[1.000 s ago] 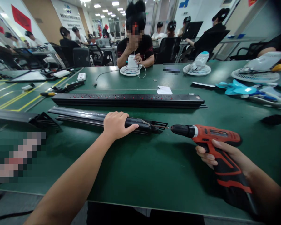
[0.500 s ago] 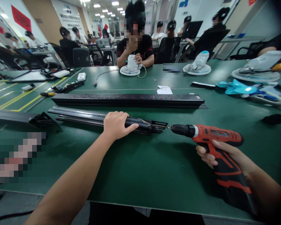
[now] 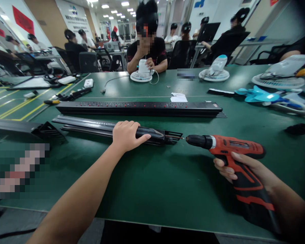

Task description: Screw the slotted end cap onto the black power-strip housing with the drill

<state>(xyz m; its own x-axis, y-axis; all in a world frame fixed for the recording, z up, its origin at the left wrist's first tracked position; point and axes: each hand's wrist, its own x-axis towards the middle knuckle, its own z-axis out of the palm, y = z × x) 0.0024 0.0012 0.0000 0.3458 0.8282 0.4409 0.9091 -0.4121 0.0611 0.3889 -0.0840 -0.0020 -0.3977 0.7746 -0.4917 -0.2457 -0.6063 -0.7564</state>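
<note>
head view: left grip (image 3: 127, 135) palm-down clasps black rail (image 3: 86, 125), right grip (image 3: 244, 169) wraps the level drill (image 3: 234, 145).

Drill (image 3: 234, 147): drifts a touch rightward and lower — barely.
Right hand (image 3: 246, 169): moves along with it.

One red drill (image 3: 234, 149). Two own hands: left hand (image 3: 127, 135), right hand (image 3: 244, 169). Three long black strips: far strip (image 3: 137, 108), near strip (image 3: 91, 127), left strip (image 3: 15, 126). Three white fans: middle fan (image 3: 141, 75), right fan (image 3: 214, 73), far-right fan (image 3: 277, 80). One blue blade (image 3: 256, 96). One paper slip (image 3: 178, 98). One white adapter (image 3: 88, 83). One yellow-handled screwdriver (image 3: 51, 101). One green table (image 3: 152, 183). One person (image 3: 147, 51) directly opposite; others behind too blurred for a sure count.
</note>
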